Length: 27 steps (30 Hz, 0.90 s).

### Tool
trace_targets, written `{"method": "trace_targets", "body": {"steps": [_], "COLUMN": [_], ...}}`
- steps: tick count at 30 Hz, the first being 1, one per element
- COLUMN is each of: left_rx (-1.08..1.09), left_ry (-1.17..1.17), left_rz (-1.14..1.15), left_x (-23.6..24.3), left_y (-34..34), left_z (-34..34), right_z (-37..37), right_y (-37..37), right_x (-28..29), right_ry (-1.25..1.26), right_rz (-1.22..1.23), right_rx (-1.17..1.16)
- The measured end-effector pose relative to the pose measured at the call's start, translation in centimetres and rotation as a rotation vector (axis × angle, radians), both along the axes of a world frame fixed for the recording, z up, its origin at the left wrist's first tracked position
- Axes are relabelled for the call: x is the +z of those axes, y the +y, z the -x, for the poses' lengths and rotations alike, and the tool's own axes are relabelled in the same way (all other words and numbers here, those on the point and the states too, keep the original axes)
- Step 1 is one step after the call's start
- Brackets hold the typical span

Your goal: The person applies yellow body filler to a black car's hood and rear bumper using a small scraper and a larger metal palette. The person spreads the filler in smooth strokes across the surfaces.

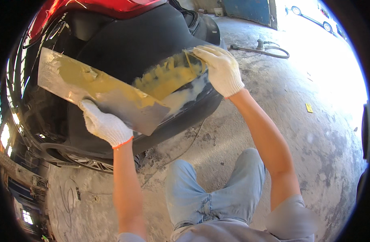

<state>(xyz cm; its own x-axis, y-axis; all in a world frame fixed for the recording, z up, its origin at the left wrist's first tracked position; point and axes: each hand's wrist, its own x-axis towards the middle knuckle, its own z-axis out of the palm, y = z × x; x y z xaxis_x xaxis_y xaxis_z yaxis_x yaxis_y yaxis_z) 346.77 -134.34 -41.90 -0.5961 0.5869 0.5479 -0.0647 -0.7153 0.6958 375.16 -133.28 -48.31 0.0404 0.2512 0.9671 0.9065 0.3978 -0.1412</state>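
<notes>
My left hand [106, 125], in a white knitted glove, grips the lower edge of a flat grey board [134, 117] smeared with mustard-yellow paste, held at a slant in front of the black car bumper [144, 36]. My right hand [219, 70], also gloved, is closed on a thin yellowish spreader [191, 60] against the bumper's corner; much of the spreader is hidden by the fingers. Under it lies a patch of yellow filler [160, 74], streaked and uneven, with a paler grey smeared area [181, 99] below it on the bumper.
A red tail light [120, 6] tops the bumper. A tool with a hose [260, 46] lies on the concrete floor [302, 153], near a small yellow piece [309, 108]. A thin cable [181, 153] runs under my knees. A blue door [245, 12] and a white car [314, 18] are behind.
</notes>
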Motion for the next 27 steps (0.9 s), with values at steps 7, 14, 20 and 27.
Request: {"method": "trace_targets", "body": {"steps": [7,14,20,27], "left_rx": [0.143,0.074,0.032,0.052], "left_ry": [0.098,0.081,0.050,0.075], "left_rz": [-0.032,0.076,0.112,0.145], "left_x": [-0.3,-3.5,-4.5,-5.7], "left_y": [0.5,-1.1,-2.8,-3.3], "left_z": [4.9,5.4,3.7,5.2], "right_z": [1.0,1.2,-2.5,-2.9], "right_y": [2.1,-1.9,1.3,3.1], "right_x": [-2.5,-7.6,-2.3,-2.4], "right_ry": [-0.125,-0.242,0.017,-0.030], "right_rz": [0.001,0.055,-0.017,0.061], "right_rx": [0.062,0.076,-0.023,0.068]}}
